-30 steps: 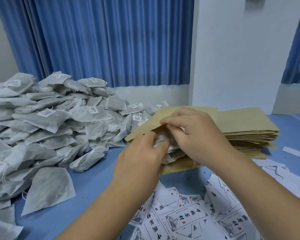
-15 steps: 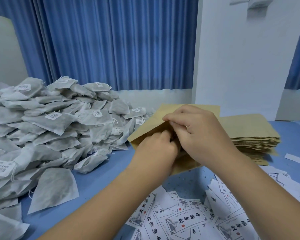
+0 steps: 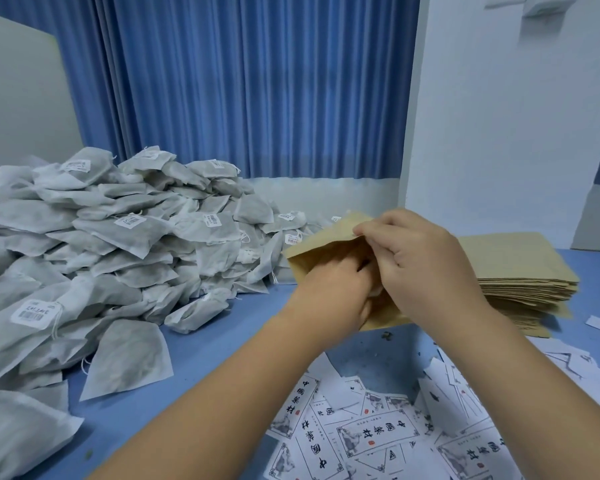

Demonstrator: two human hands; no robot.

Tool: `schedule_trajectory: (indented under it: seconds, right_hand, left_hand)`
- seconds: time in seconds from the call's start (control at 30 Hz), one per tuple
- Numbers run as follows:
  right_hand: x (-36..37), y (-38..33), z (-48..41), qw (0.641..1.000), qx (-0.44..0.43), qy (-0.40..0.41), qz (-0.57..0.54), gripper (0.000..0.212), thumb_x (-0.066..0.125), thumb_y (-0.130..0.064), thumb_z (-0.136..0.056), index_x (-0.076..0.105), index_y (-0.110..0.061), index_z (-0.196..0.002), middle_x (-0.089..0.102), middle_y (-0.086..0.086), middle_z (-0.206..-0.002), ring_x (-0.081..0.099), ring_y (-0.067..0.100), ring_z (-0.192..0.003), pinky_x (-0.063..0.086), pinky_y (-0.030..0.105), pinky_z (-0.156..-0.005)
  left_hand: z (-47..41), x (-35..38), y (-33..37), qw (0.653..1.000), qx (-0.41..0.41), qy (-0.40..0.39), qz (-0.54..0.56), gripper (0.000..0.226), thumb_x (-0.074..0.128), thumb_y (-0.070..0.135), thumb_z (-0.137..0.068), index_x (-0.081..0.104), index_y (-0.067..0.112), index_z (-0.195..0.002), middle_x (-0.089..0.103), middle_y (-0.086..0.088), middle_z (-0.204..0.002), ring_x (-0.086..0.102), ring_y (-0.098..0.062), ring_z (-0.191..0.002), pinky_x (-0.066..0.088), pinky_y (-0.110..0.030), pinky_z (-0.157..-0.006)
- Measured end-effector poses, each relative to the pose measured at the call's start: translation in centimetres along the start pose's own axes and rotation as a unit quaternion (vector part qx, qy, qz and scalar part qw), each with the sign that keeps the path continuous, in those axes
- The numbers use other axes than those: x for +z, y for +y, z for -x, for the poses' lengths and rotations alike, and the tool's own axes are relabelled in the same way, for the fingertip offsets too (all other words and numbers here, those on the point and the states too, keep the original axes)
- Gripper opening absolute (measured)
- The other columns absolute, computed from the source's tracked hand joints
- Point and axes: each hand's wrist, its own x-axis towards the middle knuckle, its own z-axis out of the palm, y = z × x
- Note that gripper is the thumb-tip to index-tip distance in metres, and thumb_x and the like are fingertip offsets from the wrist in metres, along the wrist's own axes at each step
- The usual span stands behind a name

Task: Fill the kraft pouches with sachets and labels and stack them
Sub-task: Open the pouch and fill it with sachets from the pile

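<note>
sachet heap [image 3: 111, 258] left, pouch stack [image 3: 520, 271] right, labels [image 3: 378, 434] in front

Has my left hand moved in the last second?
Yes. The left hand has pushed forward into the kraft pouch, closer to the pouch stack.

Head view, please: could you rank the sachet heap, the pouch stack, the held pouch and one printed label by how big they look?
1. Sachet heap: clearly largest.
2. Pouch stack.
3. Held pouch: partly hidden, so its place against the stack is unsure.
4. Printed label: smallest, despite being nearest the camera.
</note>
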Motion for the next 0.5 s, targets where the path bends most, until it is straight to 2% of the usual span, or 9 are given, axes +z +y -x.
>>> schedule_trajectory:
  seconds: [0.07, 0.1, 0.17, 0.23, 0.3, 0.4, 0.5]
  right_hand:
    - [0.4, 0.6, 0.1, 0.999, 0.020, -0.027, 0.013, 0.023, 0.053, -0.012, -0.092, 0.073, -0.021, -0.100, 0.063, -0.002, -0.096, 0.059, 0.026, -0.084, 0.050, 0.040, -0.071]
    - [0.6, 0.9, 0.2, 0.999, 0.028, -0.039, 0.013, 0.023, 0.053, -0.014, -0.092, 0.073, -0.022, -0.100, 0.063, -0.003, -0.096, 0.059, 0.025, -0.085, 0.050, 0.040, -0.072]
    - [1.0, 1.1, 0.3, 0.998, 0.039, -0.056, 0.008, 0.023, 0.054, -0.017, -0.092, 0.073, -0.025, -0.101, 0.063, -0.005, -0.097, 0.059, 0.022, -0.088, 0.049, 0.038, -0.074]
    - [1.4, 1.2, 0.5, 0.996, 0.051, -0.072, 0.004, 0.023, 0.054, -0.019, -0.093, 0.073, -0.028, -0.102, 0.063, -0.010, -0.100, 0.057, 0.016, -0.092, 0.047, 0.035, -0.076]
    - [1.7, 1.2, 0.6, 0.995, 0.060, -0.085, 0.008, 0.024, 0.053, -0.020, -0.093, 0.073, -0.032, -0.102, 0.061, -0.015, -0.100, 0.054, 0.011, -0.093, 0.046, 0.033, -0.076]
    - [1.9, 1.1, 0.6, 0.993, 0.070, -0.093, 0.012, 0.023, 0.054, -0.023, -0.093, 0.072, -0.034, -0.101, 0.062, -0.017, -0.099, 0.053, 0.009, -0.093, 0.046, 0.033, -0.077]
    - [1.9, 1.0, 0.6, 0.992, 0.077, -0.100, 0.016, 0.023, 0.055, -0.023, -0.093, 0.073, -0.035, -0.100, 0.062, -0.016, -0.097, 0.055, 0.011, -0.093, 0.047, 0.035, -0.078]
  left_hand:
    - [1.9, -0.4, -0.4, 0.999, 0.037, 0.001, 0.036, 0.035, 0.052, 0.027, -0.095, 0.055, 0.012, -0.126, 0.049, -0.010, -0.126, 0.046, -0.028, -0.112, 0.037, -0.036, -0.091]
    - [3.0, -0.7, -0.6, 0.998, 0.040, -0.003, 0.051, 0.033, 0.053, 0.029, -0.095, 0.057, 0.015, -0.125, 0.051, -0.006, -0.126, 0.047, -0.025, -0.111, 0.038, -0.036, -0.093]
    - [5.3, -1.2, -1.4, 0.998, 0.013, 0.006, 0.068, 0.025, 0.053, 0.029, -0.095, 0.065, 0.018, -0.114, 0.057, 0.000, -0.119, 0.055, -0.023, -0.102, 0.046, -0.038, -0.085]
    - [7.3, -1.4, -2.8, 0.996, -0.032, 0.058, 0.059, 0.017, 0.057, 0.025, -0.092, 0.072, 0.018, -0.098, 0.065, 0.002, -0.102, 0.062, -0.024, -0.087, 0.051, -0.038, -0.072]
    - [8.6, -1.3, -4.6, 0.988, -0.120, 0.084, 0.055, 0.015, 0.059, 0.022, -0.090, 0.073, 0.019, -0.095, 0.064, 0.002, -0.096, 0.062, -0.024, -0.086, 0.050, -0.034, -0.069]
    - [9.1, -0.1, -8.1, 0.961, -0.277, 0.012, 0.013, 0.028, 0.053, 0.028, -0.092, 0.063, 0.024, -0.118, 0.055, 0.002, -0.118, 0.054, -0.021, -0.107, 0.044, -0.031, -0.081]
    - [9.3, 1.7, -10.8, 0.923, -0.360, -0.102, -0.086, 0.041, 0.049, 0.031, -0.091, 0.046, 0.023, -0.131, 0.044, -0.005, -0.133, 0.045, -0.025, -0.122, 0.038, -0.037, -0.096]
